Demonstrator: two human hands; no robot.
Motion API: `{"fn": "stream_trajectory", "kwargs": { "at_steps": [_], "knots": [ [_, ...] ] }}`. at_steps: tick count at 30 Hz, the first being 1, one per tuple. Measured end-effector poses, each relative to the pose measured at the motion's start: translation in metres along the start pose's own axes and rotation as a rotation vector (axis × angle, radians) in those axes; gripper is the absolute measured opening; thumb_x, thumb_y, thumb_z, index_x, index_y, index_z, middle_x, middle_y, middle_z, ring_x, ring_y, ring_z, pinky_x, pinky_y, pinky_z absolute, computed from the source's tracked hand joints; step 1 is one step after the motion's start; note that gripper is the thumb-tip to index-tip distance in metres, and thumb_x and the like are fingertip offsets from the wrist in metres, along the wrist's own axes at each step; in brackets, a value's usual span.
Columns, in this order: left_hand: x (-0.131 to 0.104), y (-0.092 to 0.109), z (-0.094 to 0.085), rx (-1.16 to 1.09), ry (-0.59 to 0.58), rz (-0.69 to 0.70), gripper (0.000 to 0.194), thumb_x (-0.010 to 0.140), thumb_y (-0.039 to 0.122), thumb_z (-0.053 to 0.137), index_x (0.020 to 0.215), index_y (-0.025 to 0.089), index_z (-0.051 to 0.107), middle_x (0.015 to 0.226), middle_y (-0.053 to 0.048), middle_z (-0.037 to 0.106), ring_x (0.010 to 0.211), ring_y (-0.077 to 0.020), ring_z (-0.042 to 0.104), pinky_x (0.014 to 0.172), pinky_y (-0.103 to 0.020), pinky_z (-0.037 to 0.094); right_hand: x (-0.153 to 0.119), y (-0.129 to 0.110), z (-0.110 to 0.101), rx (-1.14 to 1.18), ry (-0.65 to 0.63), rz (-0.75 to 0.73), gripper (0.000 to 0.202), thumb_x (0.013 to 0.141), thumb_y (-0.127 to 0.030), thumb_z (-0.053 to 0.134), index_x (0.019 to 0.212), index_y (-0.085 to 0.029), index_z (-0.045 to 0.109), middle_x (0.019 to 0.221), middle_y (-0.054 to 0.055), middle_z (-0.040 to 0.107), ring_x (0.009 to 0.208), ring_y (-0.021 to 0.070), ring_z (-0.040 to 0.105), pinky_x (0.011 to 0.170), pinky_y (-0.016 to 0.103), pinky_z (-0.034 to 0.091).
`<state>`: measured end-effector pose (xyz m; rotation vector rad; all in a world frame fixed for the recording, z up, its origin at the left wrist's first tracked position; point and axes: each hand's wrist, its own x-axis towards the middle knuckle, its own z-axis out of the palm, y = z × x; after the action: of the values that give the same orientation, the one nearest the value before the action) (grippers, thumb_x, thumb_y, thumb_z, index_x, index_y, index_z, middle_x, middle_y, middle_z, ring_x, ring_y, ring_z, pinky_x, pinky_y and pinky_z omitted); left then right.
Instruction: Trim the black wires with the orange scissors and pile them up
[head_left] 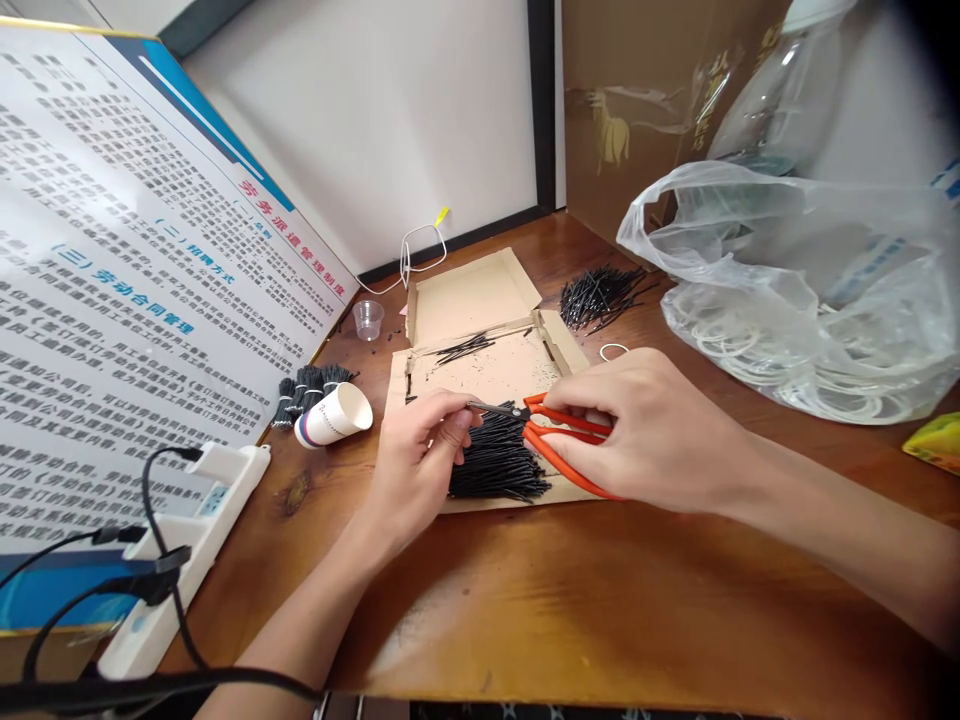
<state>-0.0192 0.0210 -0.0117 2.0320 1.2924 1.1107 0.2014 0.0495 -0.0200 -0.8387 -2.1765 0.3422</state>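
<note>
The right hand [660,430] is wrapped around the orange-handled scissors [551,456], which it holds over the near part of an opened cardboard box [517,365]. Their dark blades point left and reach the fingertips of the left hand [424,440]. There the thumb and forefinger are pressed together; whether a strand sits between them I cannot tell.

Below the scissors, a thick heap of black strands [499,465] lies near the box's front edge, with some ends running almost to it. A smaller group of black strands [465,347] lies toward the hinge, with the lid [472,290] folded back beyond.

Between the box's front edge and the counter's [525,600] near edge is a broad band of wood, crossed by the left forearm. On the left, a tipped paper cup [335,415] rests against tied black bundles [307,390], near the printed board [150,250]; a white power strip [187,555] runs along the board's lower edge. A clear plastic cup [368,320] stands farther back.

To the right, a loose black pile [600,297] sits just past the box's side flap, and a plastic bag [806,350] of white rings bounds the room beyond the right wrist.
</note>
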Motion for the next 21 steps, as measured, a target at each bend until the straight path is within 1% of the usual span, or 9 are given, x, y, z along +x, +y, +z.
{"fn": "stream_trajectory", "kwargs": {
  "at_steps": [6,12,15,18,21],
  "knots": [
    [-0.0006,0.0012,-0.0001,-0.014,-0.005,-0.013,0.018,0.098,0.020,0.053,0.088,0.016,0.068,0.076,-0.002,0.064,0.056,-0.0096,0.056,0.053,-0.024,0.048,0.0005,-0.0004,0.0000,0.009,0.005,0.002,0.023,0.080,-0.022,0.059,0.057,-0.018,0.055,0.048,-0.006,0.034,0.048,0.0078,0.022,0.050,0.027,0.022],
    [-0.0004,-0.0008,-0.0013,0.017,-0.019,0.015,0.019,0.099,0.021,0.053,0.089,0.017,0.068,0.079,-0.003,0.065,0.059,-0.0102,0.057,0.054,-0.023,0.049,0.0005,0.0000,0.0005,-0.006,-0.007,0.023,0.031,0.080,-0.026,0.059,0.053,-0.018,0.048,0.048,-0.006,0.031,0.049,0.0077,0.020,0.050,0.028,0.020],
    [-0.0009,-0.0017,-0.0012,0.018,-0.027,0.021,0.019,0.099,0.019,0.052,0.092,0.017,0.069,0.079,-0.003,0.065,0.059,-0.0100,0.057,0.055,-0.023,0.049,0.0005,0.0000,0.0005,-0.028,-0.023,0.041,0.032,0.081,-0.028,0.058,0.052,-0.018,0.048,0.048,-0.006,0.032,0.048,0.0077,0.022,0.051,0.028,0.021],
    [-0.0007,-0.0014,-0.0008,0.005,-0.029,0.016,0.019,0.099,0.018,0.051,0.095,0.017,0.070,0.081,-0.003,0.067,0.059,-0.0103,0.057,0.056,-0.024,0.050,0.0009,0.0001,0.0002,-0.031,-0.030,0.029,0.032,0.082,-0.027,0.056,0.052,-0.018,0.046,0.047,-0.005,0.034,0.047,0.0075,0.023,0.050,0.027,0.021],
    [-0.0001,-0.0005,0.0002,-0.017,-0.020,0.002,0.018,0.098,0.019,0.052,0.092,0.017,0.069,0.081,-0.004,0.067,0.058,-0.0102,0.056,0.055,-0.023,0.050,0.0014,0.0001,-0.0005,-0.026,-0.015,0.012,0.031,0.082,-0.026,0.055,0.053,-0.018,0.046,0.047,-0.005,0.035,0.046,0.0075,0.025,0.050,0.027,0.021]
  ]
}}
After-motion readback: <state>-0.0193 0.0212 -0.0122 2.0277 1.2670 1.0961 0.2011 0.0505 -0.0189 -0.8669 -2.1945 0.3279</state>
